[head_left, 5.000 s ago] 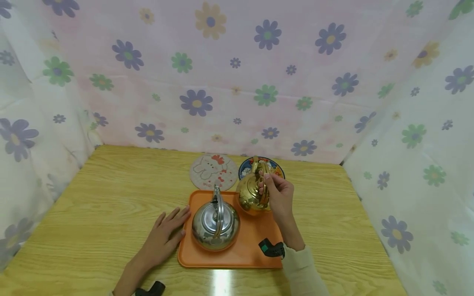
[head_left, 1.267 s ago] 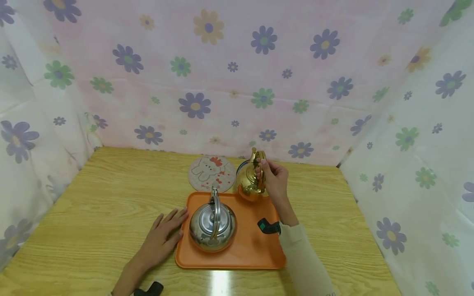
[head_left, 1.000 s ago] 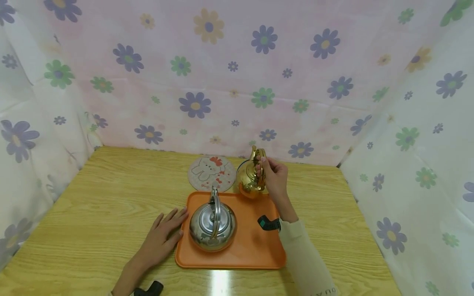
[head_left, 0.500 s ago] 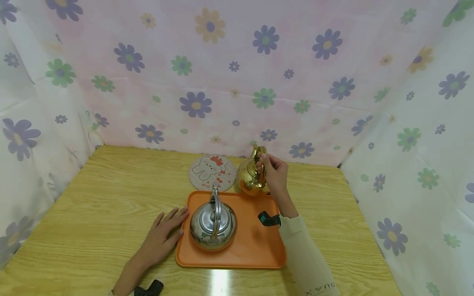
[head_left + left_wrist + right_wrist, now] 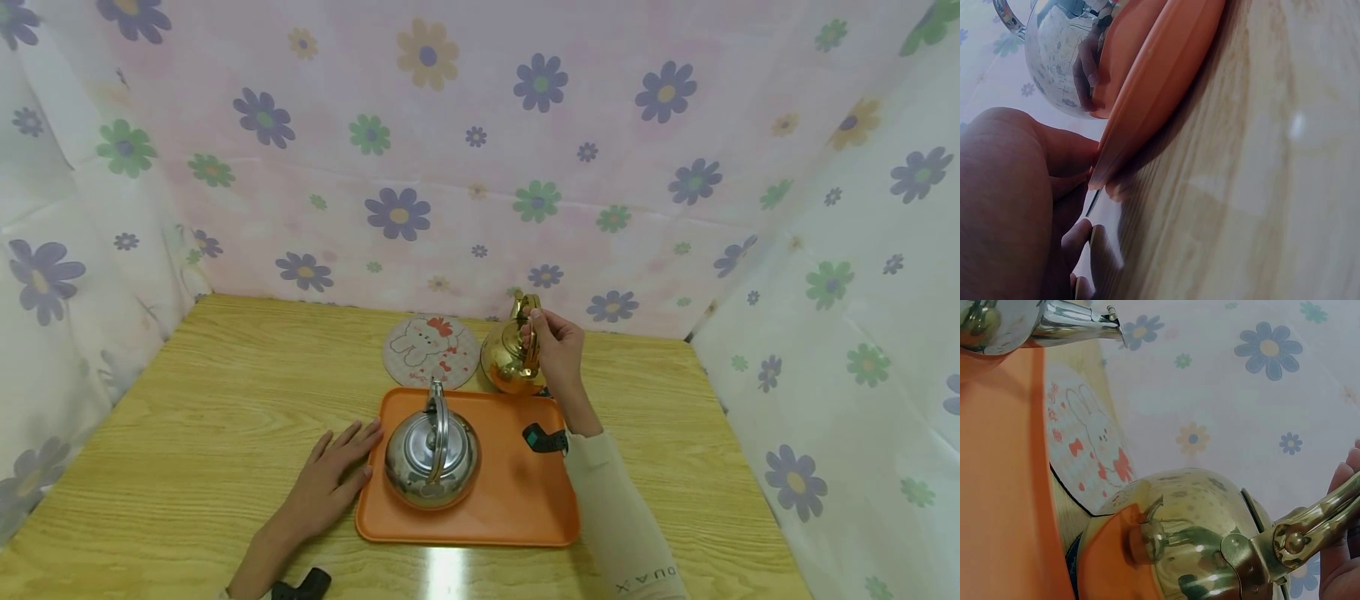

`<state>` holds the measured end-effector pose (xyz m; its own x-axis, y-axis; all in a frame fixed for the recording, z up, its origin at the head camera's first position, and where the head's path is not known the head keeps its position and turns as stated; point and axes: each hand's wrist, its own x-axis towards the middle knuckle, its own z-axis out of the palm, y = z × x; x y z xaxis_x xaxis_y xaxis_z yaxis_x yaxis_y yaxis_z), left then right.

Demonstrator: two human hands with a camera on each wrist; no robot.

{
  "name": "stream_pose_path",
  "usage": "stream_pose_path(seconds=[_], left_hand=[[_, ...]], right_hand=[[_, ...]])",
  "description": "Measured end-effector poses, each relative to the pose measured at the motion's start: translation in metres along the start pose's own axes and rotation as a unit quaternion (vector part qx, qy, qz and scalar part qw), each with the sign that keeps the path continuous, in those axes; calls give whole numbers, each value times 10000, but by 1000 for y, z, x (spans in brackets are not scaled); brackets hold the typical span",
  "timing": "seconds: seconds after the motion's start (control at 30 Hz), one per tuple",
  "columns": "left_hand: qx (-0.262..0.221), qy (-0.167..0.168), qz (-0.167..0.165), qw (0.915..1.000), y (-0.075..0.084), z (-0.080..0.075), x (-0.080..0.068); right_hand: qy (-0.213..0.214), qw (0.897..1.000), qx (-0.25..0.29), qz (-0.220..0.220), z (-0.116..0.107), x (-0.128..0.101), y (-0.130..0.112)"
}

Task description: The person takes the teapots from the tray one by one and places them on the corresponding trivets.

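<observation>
A gold kettle (image 5: 501, 358) stands upright over a dark blue round mat (image 5: 1072, 557), which it mostly hides, behind the tray's far right edge. My right hand (image 5: 560, 346) grips its raised handle from the right, thumb and fingers round it. On the left half of the orange tray (image 5: 517, 492) sits a silver kettle (image 5: 431, 458), its spout pointing away from me. My left hand (image 5: 333, 471) lies with fingers spread at the tray's left rim, fingertips touching it. In the left wrist view the silver kettle (image 5: 1060, 56) mirrors a hand.
A pale round mat (image 5: 430, 350) with a rabbit picture lies behind the tray, left of the gold kettle. Wood-patterned tabletop (image 5: 225, 400) surrounds the tray. Flowered cloth (image 5: 465, 167) hangs at the back and both sides. Each wrist wears a black camera (image 5: 543, 437).
My right hand has carried the gold kettle away from me, off the tray's far right part and onto the blue mat, covering it. My left hand has stayed at the tray's rim.
</observation>
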<state>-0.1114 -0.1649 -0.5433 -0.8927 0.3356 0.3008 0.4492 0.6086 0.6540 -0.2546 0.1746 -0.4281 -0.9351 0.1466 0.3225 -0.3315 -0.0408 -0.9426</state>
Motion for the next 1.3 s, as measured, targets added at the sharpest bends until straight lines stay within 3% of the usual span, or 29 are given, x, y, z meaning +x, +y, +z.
stream_pose_path(seconds=[0.37,1.3], left_hand=[[-6,-13,10,10000,0,2,0],[43,1,4,10000,-3,3,-1]], right_hand=[[7,9997,56,239,-2,5,4],[-4,9998,173,94,-1,9,17]])
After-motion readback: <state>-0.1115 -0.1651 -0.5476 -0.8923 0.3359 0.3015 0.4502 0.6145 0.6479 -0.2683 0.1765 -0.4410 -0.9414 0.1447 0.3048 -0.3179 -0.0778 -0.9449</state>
